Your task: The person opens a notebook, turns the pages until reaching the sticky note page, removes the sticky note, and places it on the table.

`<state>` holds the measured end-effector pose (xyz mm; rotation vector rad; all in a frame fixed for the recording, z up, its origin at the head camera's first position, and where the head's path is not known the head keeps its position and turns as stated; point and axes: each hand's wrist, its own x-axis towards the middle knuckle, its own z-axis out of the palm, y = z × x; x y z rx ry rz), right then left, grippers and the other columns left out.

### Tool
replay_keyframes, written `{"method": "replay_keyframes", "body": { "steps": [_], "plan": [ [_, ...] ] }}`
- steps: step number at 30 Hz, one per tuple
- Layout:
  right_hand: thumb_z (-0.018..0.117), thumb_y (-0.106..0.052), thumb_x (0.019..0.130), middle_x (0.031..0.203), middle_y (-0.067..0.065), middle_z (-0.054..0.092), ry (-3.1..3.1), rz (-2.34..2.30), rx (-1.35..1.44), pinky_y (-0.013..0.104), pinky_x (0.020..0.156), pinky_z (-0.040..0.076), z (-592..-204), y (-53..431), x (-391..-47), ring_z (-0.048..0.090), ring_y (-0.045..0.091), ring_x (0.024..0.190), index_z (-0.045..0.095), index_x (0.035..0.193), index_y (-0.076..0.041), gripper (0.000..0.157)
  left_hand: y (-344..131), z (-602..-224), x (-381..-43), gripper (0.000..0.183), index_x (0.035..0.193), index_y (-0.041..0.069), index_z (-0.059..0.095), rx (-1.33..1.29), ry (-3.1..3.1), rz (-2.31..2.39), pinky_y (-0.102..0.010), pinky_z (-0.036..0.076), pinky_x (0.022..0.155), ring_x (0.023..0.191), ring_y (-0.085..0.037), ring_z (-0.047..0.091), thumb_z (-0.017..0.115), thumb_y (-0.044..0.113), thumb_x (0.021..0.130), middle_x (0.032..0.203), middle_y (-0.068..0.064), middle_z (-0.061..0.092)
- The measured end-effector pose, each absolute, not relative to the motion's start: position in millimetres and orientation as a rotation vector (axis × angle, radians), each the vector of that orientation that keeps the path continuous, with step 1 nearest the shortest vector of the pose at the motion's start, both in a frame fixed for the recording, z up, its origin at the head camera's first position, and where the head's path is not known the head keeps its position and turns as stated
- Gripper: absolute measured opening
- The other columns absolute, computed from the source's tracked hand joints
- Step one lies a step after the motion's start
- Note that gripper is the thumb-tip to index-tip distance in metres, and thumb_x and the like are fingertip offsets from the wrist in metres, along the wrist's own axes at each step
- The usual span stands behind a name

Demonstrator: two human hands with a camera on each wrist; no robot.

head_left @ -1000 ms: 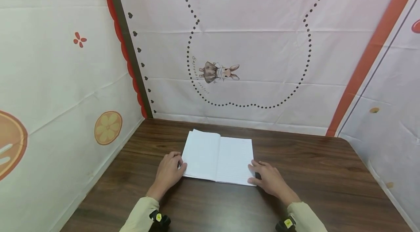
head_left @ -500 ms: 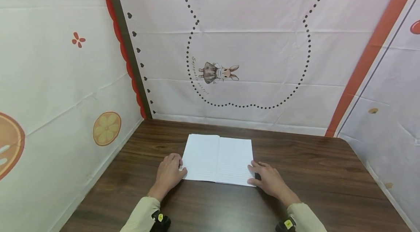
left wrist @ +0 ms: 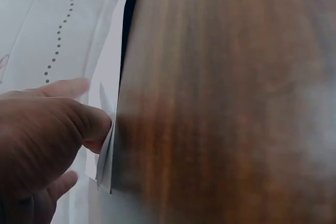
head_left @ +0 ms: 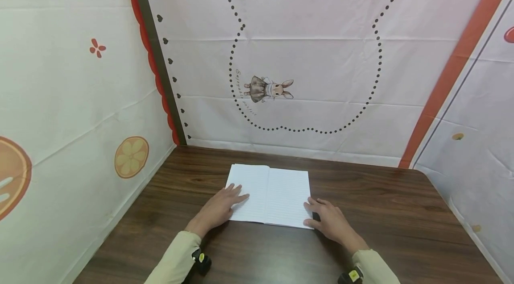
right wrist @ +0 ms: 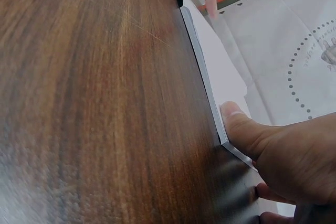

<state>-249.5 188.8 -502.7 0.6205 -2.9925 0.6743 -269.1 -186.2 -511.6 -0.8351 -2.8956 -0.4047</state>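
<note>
A lined notebook point(head_left: 287, 194) lies spread on the table, its white pages facing up. My left hand point(head_left: 218, 207) rests on the left page with its fingers spread and pointing toward the spine. In the left wrist view, its thumb point(left wrist: 98, 124) touches the page's near edge, where the paper lifts slightly near the corner. At the opposite side, my right hand point(head_left: 329, 219) rests on the right page's outer edge. The right wrist view shows that thumb point(right wrist: 233, 116) lying on the page by the near corner, with other fingers bent beside the edge.
The dark wood-grain table point(head_left: 369, 203) surrounds the notebook. Printed white cloth point(head_left: 305, 69) hangs behind it, and more cloth stands along the left and right sides. Each wrist carries a small black camera.
My left hand has moved right from the notebook's left edge onto the left page, its fingers spreading. A raised leaf on the left has settled flat. My right hand stays put.
</note>
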Motion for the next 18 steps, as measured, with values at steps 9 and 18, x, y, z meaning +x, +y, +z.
{"method": "replay_keyframes", "body": {
  "steps": [9,18],
  "plan": [
    [0.08,-0.033,0.088,0.148,0.017,0.056,-2.998,0.672,0.627,0.071,0.103,0.04,-503.9,188.3,-250.0,0.05,0.046,0.135,0.065,0.137,-0.006,0.058,-188.6,-507.7,-263.7,0.042,0.145,0.013,0.059,-0.812,-3.033,-0.53,-0.056,0.038,0.115,0.148,-0.037,0.037,0.055,0.015,0.104,0.158,-0.016,0.044],
    [0.078,-0.036,0.089,0.149,0.016,0.055,-3.005,0.672,0.64,0.073,0.103,0.039,-504.0,191.2,-249.6,0.05,0.046,0.136,0.064,0.139,-0.007,0.059,-192.2,-506.8,-261.0,0.064,0.152,0.014,0.051,-0.806,-3.074,-0.587,-0.058,0.037,0.115,0.151,-0.037,0.032,0.061,0.049,0.099,0.162,-0.018,0.036]
  ]
}}
